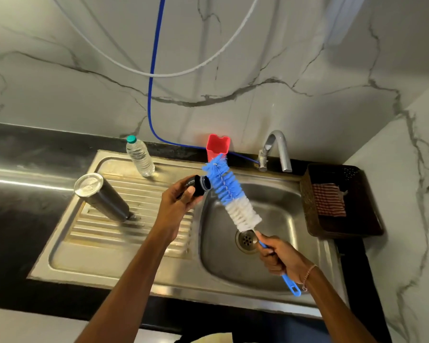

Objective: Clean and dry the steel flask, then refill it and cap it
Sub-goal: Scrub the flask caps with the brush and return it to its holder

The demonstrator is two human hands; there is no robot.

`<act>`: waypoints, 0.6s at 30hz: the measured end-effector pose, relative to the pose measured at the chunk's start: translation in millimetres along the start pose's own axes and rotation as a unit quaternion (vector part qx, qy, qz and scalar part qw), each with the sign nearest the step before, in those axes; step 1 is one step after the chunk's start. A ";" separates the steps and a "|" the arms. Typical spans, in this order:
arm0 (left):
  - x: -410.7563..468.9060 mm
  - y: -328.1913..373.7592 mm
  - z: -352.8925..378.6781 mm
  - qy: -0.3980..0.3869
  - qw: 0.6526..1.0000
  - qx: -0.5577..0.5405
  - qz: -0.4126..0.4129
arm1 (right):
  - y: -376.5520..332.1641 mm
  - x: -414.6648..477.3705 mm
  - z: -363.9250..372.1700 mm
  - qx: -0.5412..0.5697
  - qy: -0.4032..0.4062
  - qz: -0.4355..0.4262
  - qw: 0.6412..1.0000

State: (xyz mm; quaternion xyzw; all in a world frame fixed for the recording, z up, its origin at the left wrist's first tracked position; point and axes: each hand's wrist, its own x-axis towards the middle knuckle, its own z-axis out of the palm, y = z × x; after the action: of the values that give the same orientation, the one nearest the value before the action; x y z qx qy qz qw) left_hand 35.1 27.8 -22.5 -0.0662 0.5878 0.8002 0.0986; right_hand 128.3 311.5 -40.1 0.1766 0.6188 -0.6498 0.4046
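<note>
1. L hand (181, 201) grips black flask cap (198, 188) above basin's (278, 214) left edge; R hand (279, 256) grips bottle brush (229, 194) by its blue handle, blue bristles touching cap.
2. Steel flask (102, 196) stands mouth-down on drainboard (97, 243), left of both hands.
3. Behind: water bottle (140, 157); red holder (218, 146) just behind brush tip; tap (276, 149).
4. Right of basin: dark basket (307, 194) w/ striped cloth (328, 200) on black desk (22, 219).

Two bare forearms reach in from the lower edge. The left hand (180, 198) is raised, fingers and thumb curled round a black flask cap (196, 186). The right hand (280, 256) sits lower and nearer, fisted round the handle of a bottle brush (230, 194), with a thin bracelet (308, 273) on its wrist.
</note>
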 end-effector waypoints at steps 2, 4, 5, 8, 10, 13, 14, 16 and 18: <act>-2.0 -6.9 -6.0 0.027 0.999 0.027 -0.002 | -6.5 0.6 3.4 -0.026 0.043 -0.021 0.998; -4.7 -12.9 -6.4 0.020 0.997 0.070 -0.010 | -17.7 3.1 13.0 -0.072 0.102 -0.066 0.990; -6.3 -16.6 -4.9 0.010 0.995 0.093 -0.018 | -23.0 6.6 18.5 -0.113 0.132 -0.094 0.980; -11.6 -25.1 2.1 -0.008 0.990 0.137 -0.037 | -34.8 19.7 32.9 -0.259 0.227 -0.159 0.925; -14.6 -26.5 5.0 -0.015 0.986 0.162 -0.036 | -33.8 28.3 36.5 -0.299 0.279 -0.166 0.897; -16.8 -23.5 7.4 -0.013 0.974 0.227 -0.020 | -21.0 33.8 35.3 -0.317 0.342 -0.166 0.869; -17.1 -22.5 8.4 -0.009 0.970 0.243 -0.018 | -16.6 32.5 34.0 -0.315 0.358 -0.169 0.863; -16.9 -21.0 11.5 0.001 0.965 0.261 -0.019 | -9.3 28.6 28.7 -0.307 0.384 -0.170 0.854; -15.2 -20.3 15.6 0.012 0.962 0.273 -0.019 | -3.9 24.1 23.6 -0.293 0.400 -0.159 0.854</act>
State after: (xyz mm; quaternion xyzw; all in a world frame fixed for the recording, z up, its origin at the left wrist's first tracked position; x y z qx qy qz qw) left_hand 54.8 47.3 -33.3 -0.0579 0.7836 0.6065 0.1213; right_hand 117.0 281.4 -51.1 0.1939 0.9086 -0.3671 0.0459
